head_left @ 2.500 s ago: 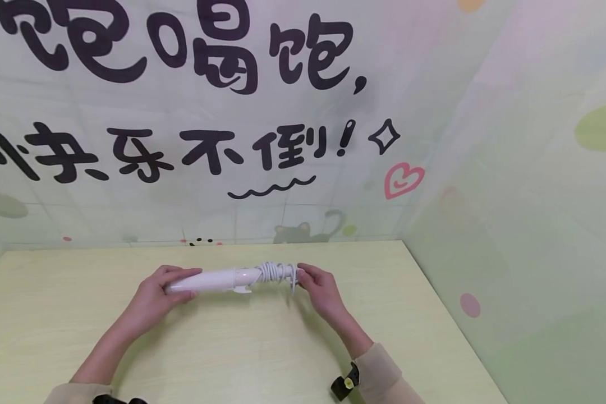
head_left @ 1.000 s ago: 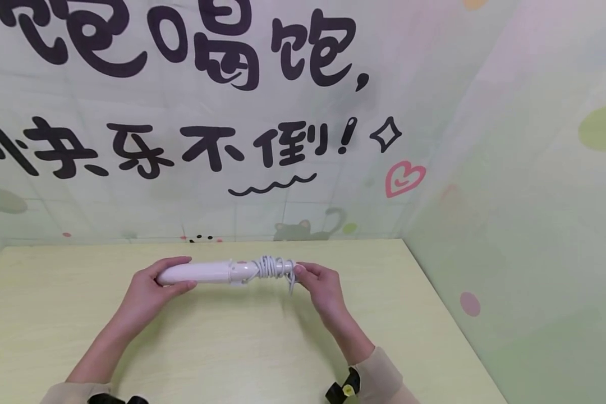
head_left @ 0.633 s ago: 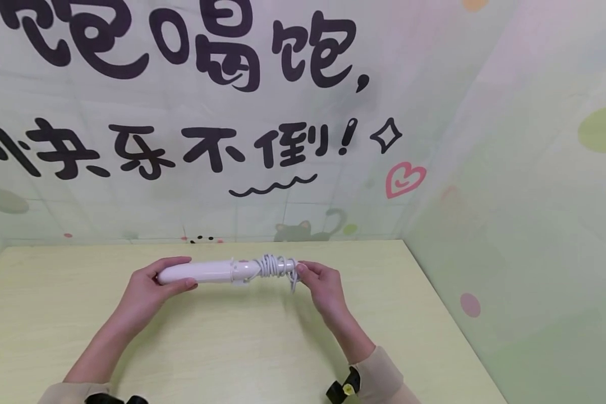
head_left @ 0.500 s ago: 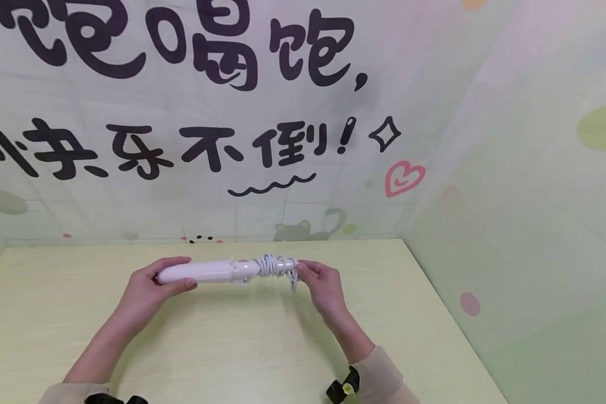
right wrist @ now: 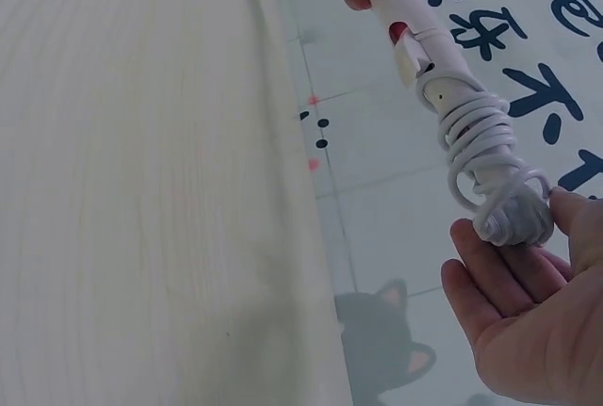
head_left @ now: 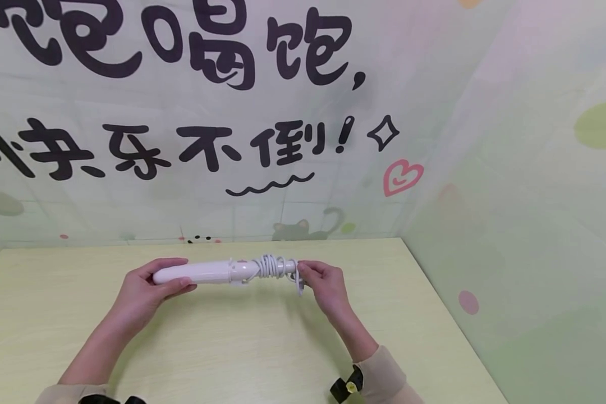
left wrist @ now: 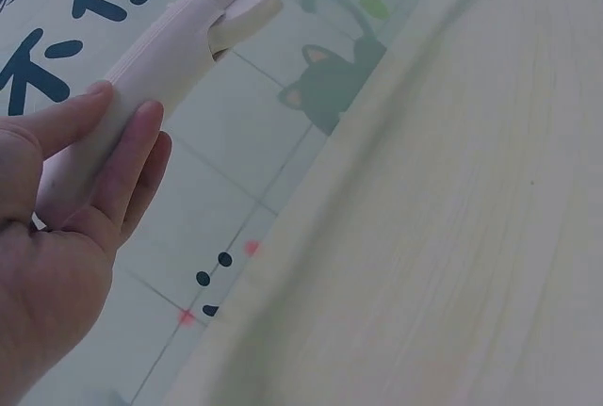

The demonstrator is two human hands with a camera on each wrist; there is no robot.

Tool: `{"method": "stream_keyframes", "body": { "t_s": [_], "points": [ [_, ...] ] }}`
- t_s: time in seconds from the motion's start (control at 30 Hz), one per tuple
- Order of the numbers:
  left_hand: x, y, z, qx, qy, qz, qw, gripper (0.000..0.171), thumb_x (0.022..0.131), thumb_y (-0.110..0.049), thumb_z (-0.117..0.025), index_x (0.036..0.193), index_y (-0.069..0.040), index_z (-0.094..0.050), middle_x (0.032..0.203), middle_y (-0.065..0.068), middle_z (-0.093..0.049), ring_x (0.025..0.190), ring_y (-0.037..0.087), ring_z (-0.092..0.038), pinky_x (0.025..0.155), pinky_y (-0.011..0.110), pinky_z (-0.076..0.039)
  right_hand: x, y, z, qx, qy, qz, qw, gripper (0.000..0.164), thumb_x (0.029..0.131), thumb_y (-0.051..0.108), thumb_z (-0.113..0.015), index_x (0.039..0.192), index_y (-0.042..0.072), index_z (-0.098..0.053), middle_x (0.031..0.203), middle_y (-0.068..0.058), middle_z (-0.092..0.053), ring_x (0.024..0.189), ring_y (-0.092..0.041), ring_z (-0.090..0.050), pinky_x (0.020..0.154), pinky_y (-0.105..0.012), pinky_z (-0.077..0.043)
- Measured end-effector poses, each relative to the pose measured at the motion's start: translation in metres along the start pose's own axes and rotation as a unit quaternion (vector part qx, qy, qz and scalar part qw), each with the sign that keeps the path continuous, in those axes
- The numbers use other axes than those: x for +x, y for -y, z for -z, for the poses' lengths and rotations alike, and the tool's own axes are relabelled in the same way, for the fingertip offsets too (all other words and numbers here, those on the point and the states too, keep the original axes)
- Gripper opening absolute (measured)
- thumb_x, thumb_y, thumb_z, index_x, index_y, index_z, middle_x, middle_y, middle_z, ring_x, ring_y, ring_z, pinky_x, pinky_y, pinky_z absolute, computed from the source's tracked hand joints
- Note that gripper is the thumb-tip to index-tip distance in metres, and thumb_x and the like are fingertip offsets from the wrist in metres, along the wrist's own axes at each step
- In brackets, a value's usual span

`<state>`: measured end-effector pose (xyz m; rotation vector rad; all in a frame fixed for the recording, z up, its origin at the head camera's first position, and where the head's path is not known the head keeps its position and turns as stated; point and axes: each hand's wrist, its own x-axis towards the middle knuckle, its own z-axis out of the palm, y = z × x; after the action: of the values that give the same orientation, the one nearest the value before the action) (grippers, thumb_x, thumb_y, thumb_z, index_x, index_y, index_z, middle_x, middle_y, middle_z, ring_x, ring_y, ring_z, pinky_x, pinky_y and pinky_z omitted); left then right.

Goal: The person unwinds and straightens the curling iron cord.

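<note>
A white curling iron (head_left: 207, 272) is held level above the far part of the table. Its thick barrel points left, and a short lever juts out near the middle in the left wrist view. A pale grey cord (right wrist: 479, 133) is wound in several turns round the handle, with a loop hanging at the right end. My left hand (head_left: 143, 289) grips the barrel's left end, thumb on the near side and fingers on the far side. At the other end my right hand (head_left: 325, 286) pinches the cord-wrapped handle tip (right wrist: 516, 219) between thumb and fingers.
The pale wooden table (head_left: 222, 348) ends at a back wall (head_left: 131, 219) printed with black characters and a cat. Another printed wall (head_left: 525, 252) stands along the right edge. Black wrist cameras (head_left: 344, 387) sit at both cuffs.
Since the earliest frame the curling iron has risen slightly, become more level and rolled, so its lever shows less. Since half a second ago, my right hand has shifted slightly right and the cord loop moved.
</note>
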<state>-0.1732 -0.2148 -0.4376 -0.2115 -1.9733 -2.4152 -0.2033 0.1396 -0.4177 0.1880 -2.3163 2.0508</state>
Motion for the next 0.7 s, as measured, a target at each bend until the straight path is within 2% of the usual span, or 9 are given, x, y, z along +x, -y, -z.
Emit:
{"method": "stream_keyframes", "body": {
  "t_s": [0.3,0.57,0.7],
  "points": [
    [-0.0022,0.0022,-0.0007,-0.056,0.011,-0.021,0.9982,0.034,0.091,0.015,-0.069,0.119,-0.002,-0.072,0.120,0.011,-0.051,0.096,0.022,-0.073,0.089,0.039,-0.065,-0.0001,-0.0010,0.0035,-0.009,0.011,-0.026,1.000,0.029,0.100,0.018,-0.070,0.109,-0.009,-0.073,0.098,-0.019,-0.077,0.091,-0.026,-0.076,0.090,-0.035,-0.066],
    [-0.0015,0.0014,-0.0013,-0.065,0.015,-0.036,0.9971,0.033,0.091,0.016,-0.067,0.120,-0.001,-0.072,0.120,0.011,-0.053,0.098,0.022,-0.072,0.089,0.039,-0.065,0.0009,-0.0013,0.0054,-0.027,0.017,-0.038,0.999,0.029,0.101,0.020,-0.069,0.106,-0.009,-0.073,0.086,-0.013,-0.075,0.070,-0.018,-0.071,0.066,-0.024,-0.066],
    [-0.0021,0.0020,0.0012,-0.072,0.011,-0.039,0.9966,0.035,0.092,0.017,-0.066,0.120,-0.002,-0.072,0.119,0.011,-0.054,0.096,0.023,-0.074,0.089,0.038,-0.065,0.0001,-0.0023,0.0060,-0.011,0.019,-0.041,0.999,0.031,0.104,0.017,-0.064,0.105,-0.013,-0.070,0.083,-0.014,-0.073,0.068,-0.017,-0.070,0.065,-0.026,-0.067]
  ]
}}
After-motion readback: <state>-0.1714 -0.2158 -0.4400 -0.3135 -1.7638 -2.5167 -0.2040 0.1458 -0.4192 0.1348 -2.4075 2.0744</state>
